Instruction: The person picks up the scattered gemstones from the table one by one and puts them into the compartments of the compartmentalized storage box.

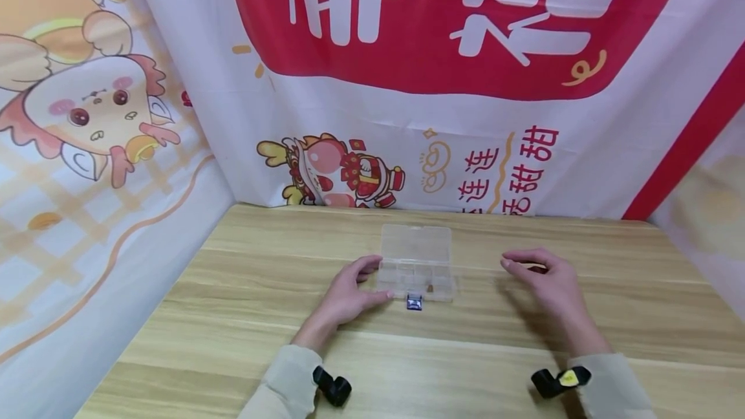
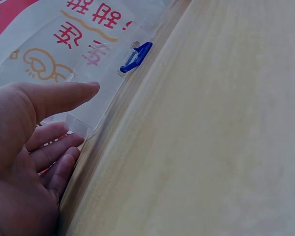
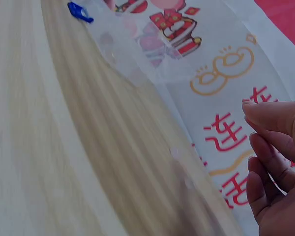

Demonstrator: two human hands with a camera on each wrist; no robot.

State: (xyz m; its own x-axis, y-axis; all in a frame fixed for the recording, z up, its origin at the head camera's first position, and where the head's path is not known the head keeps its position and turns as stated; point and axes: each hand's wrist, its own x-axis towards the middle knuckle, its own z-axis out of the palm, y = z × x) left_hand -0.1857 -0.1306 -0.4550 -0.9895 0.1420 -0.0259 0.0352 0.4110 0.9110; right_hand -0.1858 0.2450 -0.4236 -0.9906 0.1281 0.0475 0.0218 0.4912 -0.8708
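Note:
A clear plastic compartment box (image 1: 391,288) lies on the wooden table with its lid (image 1: 416,242) folded back. Its blue latch (image 1: 414,303) sticks out at the front. My left hand (image 1: 349,293) holds the box's left end, thumb at the front corner and fingers along the side. A small brown piece (image 1: 430,288) sits in a right-hand compartment. To the right of the box, my right hand (image 1: 547,280) hovers above the table, thumb and index fingertips close together, other fingers loosely curled. No object shows between them. Small clear round pieces (image 3: 174,151) lie near it in the right wrist view.
The wooden table (image 1: 244,328) runs back to a white and red printed cloth (image 1: 372,108) hanging behind it. Another printed cloth (image 1: 87,212) closes the left side. Black wrist cameras (image 1: 333,386) sit on both sleeves.

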